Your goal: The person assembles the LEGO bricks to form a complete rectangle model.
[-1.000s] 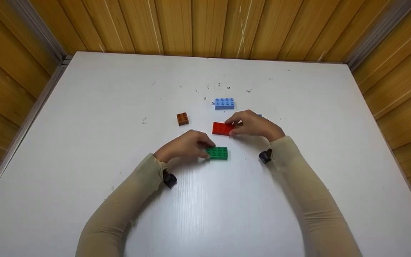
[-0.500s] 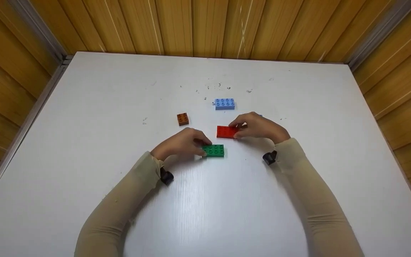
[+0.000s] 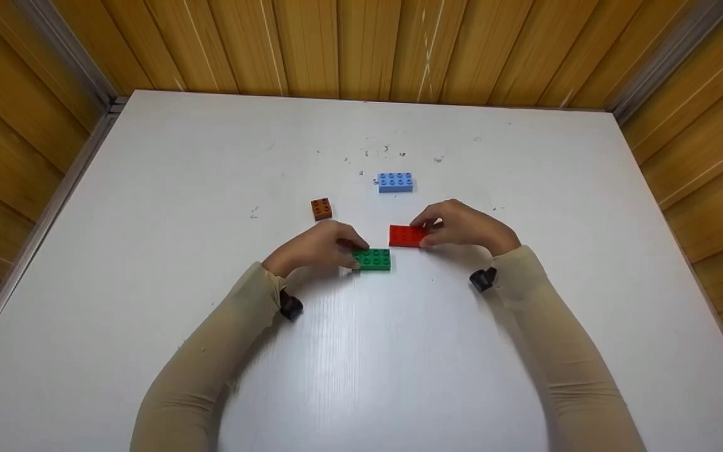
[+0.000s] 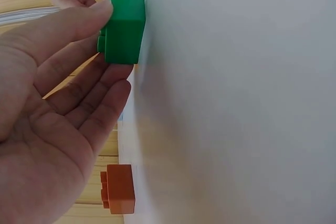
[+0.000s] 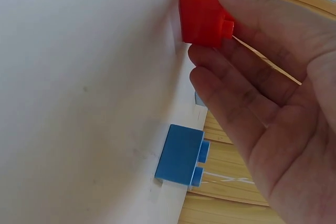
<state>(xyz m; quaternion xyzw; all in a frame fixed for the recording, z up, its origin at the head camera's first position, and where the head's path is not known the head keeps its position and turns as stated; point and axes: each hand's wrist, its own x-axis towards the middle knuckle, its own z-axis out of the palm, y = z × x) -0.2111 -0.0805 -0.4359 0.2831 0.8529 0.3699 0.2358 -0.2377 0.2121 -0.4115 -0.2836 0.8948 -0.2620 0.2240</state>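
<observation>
My left hand (image 3: 316, 246) pinches the left end of a green toy building brick (image 3: 376, 259), studs up, between thumb and fingers. My right hand (image 3: 467, 227) grips the right end of a red brick (image 3: 403, 236) in the same way. Red lies just behind and to the right of green, with a narrow gap between them in the head view. The left wrist view shows the thumb on the studded side of the green brick (image 4: 126, 22). In the right wrist view, the thumb lies over the red brick (image 5: 201, 11).
A light blue brick (image 3: 395, 182) sits farther back on the white table (image 3: 361, 376). An orange-brown brick (image 3: 321, 209) lies beyond my left hand. A darker blue brick (image 5: 180, 154) shows near my right hand in its wrist view. Wood-patterned walls (image 3: 361, 50) border the table.
The green brick has slid left and slightly away with my left hand. My right hand has drawn the red brick right and nearer, hiding the darker blue brick in the head view.
</observation>
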